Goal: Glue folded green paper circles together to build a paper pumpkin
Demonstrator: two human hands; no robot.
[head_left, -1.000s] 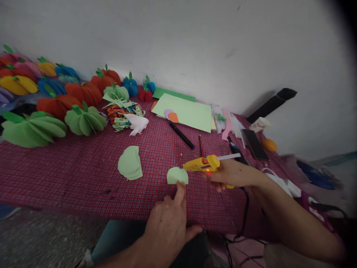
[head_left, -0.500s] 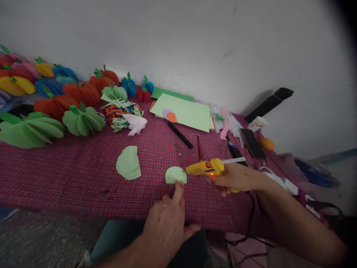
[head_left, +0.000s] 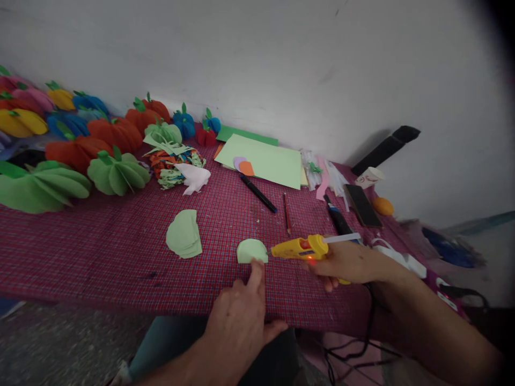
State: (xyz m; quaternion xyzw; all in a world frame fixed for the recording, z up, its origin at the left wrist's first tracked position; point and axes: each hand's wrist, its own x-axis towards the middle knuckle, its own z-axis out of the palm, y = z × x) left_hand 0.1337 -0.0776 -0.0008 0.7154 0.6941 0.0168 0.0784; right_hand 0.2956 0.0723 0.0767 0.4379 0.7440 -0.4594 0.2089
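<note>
My right hand (head_left: 346,262) grips a yellow glue gun (head_left: 300,248) whose nozzle points left at the right edge of a small folded light-green paper piece (head_left: 251,250) on the red checked tablecloth (head_left: 100,252). A red light glows on the gun. My left hand (head_left: 239,321) reaches from below, its index finger pressing the near edge of that paper piece, the other fingers curled. A stack of larger light-green paper half-circles (head_left: 184,234) lies a little to the left.
Paper pumpkins in green (head_left: 116,172), orange, blue and yellow line the back left. Paper scraps (head_left: 177,161), green sheets (head_left: 263,158), a black marker (head_left: 259,194), a pencil (head_left: 286,213), a phone (head_left: 363,205) and glue sticks lie further back. A black cord hangs off the table's right front.
The glue gun and my right hand have shifted slightly right and nearer, the nozzle staying at the small paper's edge. My left finger stays on the paper.
</note>
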